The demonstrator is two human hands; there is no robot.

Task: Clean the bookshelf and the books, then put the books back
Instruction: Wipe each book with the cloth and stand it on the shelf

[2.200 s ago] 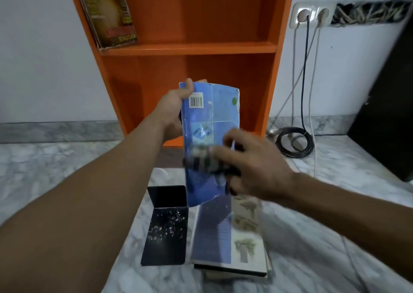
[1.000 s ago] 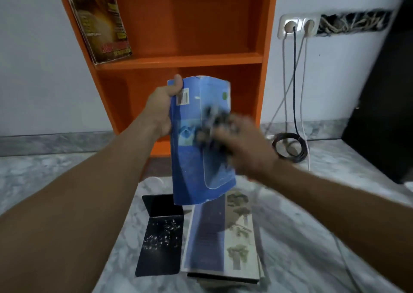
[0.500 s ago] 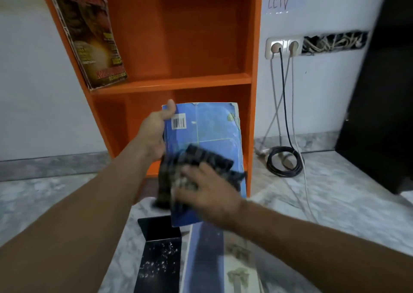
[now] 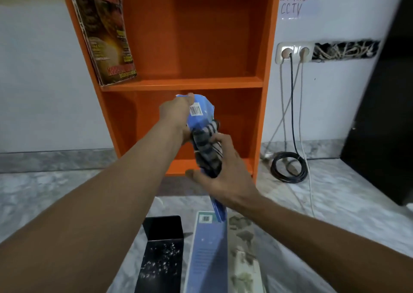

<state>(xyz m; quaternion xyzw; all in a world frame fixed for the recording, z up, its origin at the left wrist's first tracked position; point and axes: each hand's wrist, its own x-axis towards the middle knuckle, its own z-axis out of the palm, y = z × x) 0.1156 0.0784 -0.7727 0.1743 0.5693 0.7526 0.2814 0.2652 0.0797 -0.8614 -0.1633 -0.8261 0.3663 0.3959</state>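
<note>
My left hand grips the top corner of a thin blue book, held upright and nearly edge-on in front of the orange bookshelf. My right hand holds a dark striped cloth against the book's face, thumb under its lower edge. A magazine leans at the left of the shelf's upper compartment. The lower compartment behind the book holds nothing I can see. More books lie stacked on the floor below my hands.
A black metal bookend lies on the marble floor left of the stack. Right of the shelf, cables run from a wall socket down to a black coil. A dark cabinet stands at the far right.
The book has turned from face-on to nearly edge-on and risen toward the shelf. My right hand with the cloth has slid round to the book's right side. The camera has tilted up.
</note>
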